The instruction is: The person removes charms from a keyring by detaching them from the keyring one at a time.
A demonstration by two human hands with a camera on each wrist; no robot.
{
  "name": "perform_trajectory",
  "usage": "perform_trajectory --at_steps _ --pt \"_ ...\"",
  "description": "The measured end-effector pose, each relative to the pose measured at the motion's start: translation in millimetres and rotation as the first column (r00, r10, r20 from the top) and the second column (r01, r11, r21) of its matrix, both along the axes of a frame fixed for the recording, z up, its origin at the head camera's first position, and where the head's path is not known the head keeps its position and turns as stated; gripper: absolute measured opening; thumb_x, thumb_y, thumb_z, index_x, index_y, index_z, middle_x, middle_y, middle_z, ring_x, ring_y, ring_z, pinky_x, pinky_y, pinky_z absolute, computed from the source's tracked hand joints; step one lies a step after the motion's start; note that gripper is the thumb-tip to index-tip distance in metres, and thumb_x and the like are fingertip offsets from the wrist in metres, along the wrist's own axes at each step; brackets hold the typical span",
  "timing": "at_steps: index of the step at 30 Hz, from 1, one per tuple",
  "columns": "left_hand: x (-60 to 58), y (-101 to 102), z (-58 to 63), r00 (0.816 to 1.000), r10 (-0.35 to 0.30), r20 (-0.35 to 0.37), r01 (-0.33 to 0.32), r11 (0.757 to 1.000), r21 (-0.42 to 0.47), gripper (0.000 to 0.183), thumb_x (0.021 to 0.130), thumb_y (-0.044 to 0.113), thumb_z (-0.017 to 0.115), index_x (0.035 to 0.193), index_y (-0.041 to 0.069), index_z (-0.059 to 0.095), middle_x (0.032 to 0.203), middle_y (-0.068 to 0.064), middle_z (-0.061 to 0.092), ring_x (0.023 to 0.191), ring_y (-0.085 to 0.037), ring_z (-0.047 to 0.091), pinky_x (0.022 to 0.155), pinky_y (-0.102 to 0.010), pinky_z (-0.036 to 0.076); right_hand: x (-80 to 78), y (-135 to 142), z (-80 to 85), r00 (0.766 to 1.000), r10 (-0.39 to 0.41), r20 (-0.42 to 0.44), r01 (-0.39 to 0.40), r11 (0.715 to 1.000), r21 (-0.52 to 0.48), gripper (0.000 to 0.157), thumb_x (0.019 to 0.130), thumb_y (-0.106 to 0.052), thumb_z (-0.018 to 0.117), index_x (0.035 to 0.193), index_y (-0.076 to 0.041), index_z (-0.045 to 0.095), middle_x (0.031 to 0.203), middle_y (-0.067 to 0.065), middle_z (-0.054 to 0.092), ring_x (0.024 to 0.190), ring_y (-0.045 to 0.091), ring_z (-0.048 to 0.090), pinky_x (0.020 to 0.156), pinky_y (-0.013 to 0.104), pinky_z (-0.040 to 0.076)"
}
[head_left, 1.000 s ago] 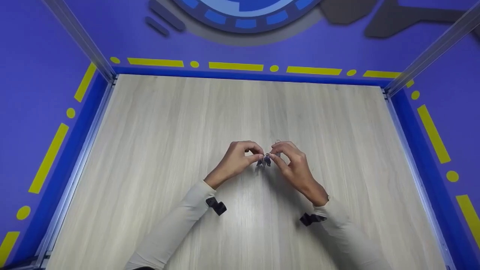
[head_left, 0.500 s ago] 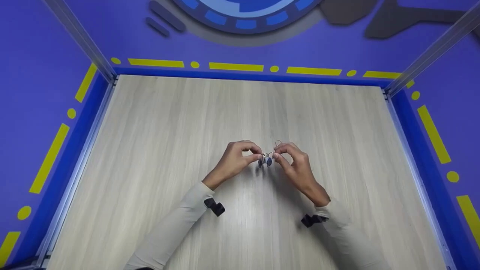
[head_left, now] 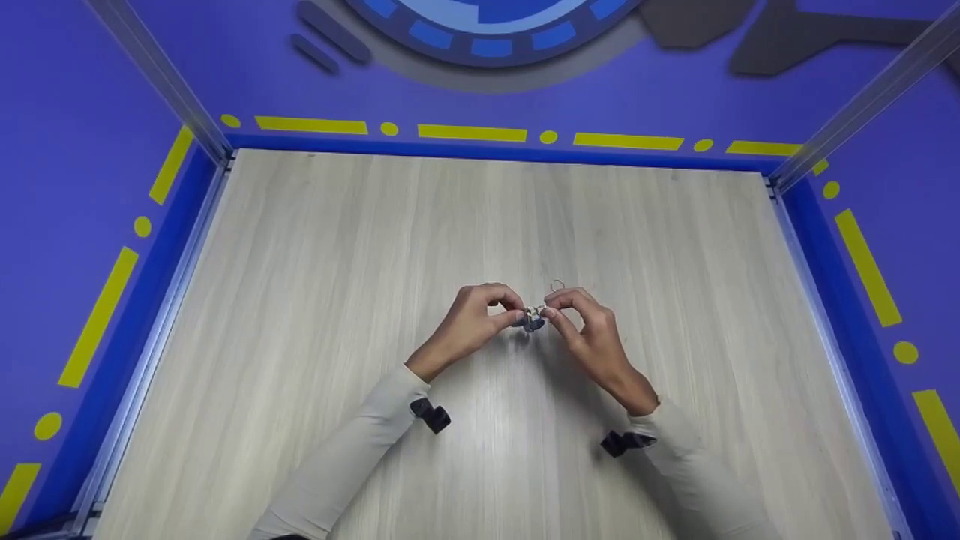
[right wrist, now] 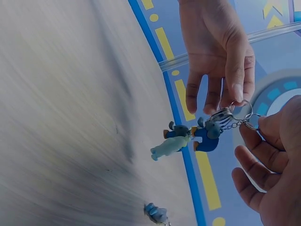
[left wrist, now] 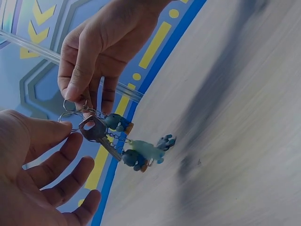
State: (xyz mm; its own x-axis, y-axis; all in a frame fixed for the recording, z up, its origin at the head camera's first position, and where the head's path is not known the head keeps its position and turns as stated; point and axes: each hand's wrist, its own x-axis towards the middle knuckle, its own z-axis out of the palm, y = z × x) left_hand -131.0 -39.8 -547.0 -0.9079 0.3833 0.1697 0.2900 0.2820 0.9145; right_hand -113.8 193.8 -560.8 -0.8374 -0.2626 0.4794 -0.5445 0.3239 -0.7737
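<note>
From my remote feed, the left hand point(head_left: 478, 318) and right hand point(head_left: 592, 330) each pinch rings point(right wrist: 225, 114), held together over the surface point(head_left: 450, 225), well in from its far edge. I see a key point(left wrist: 96, 132) and small figures point(right wrist: 208, 139) hanging between the hands; another figure point(right wrist: 155, 213) lies apart on the surface.

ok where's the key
In the left wrist view, the key hangs left of centre, between the metal rings at its upper left and a blue figurine at its right.
</note>
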Motion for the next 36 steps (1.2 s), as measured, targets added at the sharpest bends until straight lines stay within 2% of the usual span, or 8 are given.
perform_trajectory --at_steps 7,13,21,29,36 --pt "1.1 4.7 2.1 0.999 -0.012 -0.044 0.01 1.0 -0.03 0.006 0.098 0.001 0.081 0.098 0.007 0.082 0.098 -0.006 0.08 0.097 -0.022 0.074 0.101 -0.053 0.056 1.4 -2.6 -0.9 0.999 0.013 -0.047 -0.011 0.999 0.037 0.009 0.098 0.007 0.077 0.099 0.0 0.071 0.11 0.015 0.076 0.11 0.035 0.074 0.105 0.023 0.052" --pt "0.5 5.5 2.7 0.998 -0.01 -0.066 0.009 1.0 -0.021 0.005 0.096 0.003 0.083 0.096 0.008 0.082 0.096 -0.003 0.08 0.096 -0.022 0.074 0.099 -0.054 0.056 2.1 -3.2 -0.4 0.998 0.03 -0.063 -0.025 0.996 0.083 0.013 0.097 0.009 0.077 0.102 -0.002 0.072 0.113 0.012 0.076 0.112 0.034 0.073 0.106 0.025 0.052" --pt "1.0 2.5 2.9 0.999 -0.013 -0.035 0.014 1.0 0.016 0.004 0.096 0.003 0.084 0.095 0.007 0.083 0.097 -0.006 0.081 0.098 -0.022 0.073 0.098 -0.058 0.057 2.1 -3.6 0.2 0.997 0.035 -0.062 -0.032 0.998 0.048 0.012 0.097 0.008 0.078 0.1 -0.002 0.072 0.112 0.011 0.076 0.111 0.035 0.073 0.107 0.023 0.051" --pt "2.4 0.2 3.0 0.999 0.003 -0.032 -0.001 0.998 0.057 0.005 0.096 0.002 0.083 0.097 0.006 0.084 0.098 -0.003 0.082 0.099 -0.017 0.074 0.098 -0.059 0.056 0.9 -3.6 -0.9 0.998 0.026 -0.064 -0.025 1.0 0.009 0.011 0.097 0.008 0.077 0.098 -0.001 0.072 0.111 0.011 0.077 0.108 0.034 0.074 0.103 0.023 0.053" --pt "3.5 -3.1 -0.3 1.0 0.013 -0.009 -0.012 0.996 0.091 0.006 0.097 0.003 0.082 0.098 0.008 0.084 0.099 -0.003 0.081 0.099 -0.015 0.073 0.102 -0.06 0.055 0.8 -2.9 -2.4 0.999 0.01 -0.042 -0.01 1.0 -0.018 0.01 0.098 0.008 0.076 0.097 -0.001 0.072 0.111 0.011 0.077 0.108 0.036 0.074 0.102 0.023 0.052"
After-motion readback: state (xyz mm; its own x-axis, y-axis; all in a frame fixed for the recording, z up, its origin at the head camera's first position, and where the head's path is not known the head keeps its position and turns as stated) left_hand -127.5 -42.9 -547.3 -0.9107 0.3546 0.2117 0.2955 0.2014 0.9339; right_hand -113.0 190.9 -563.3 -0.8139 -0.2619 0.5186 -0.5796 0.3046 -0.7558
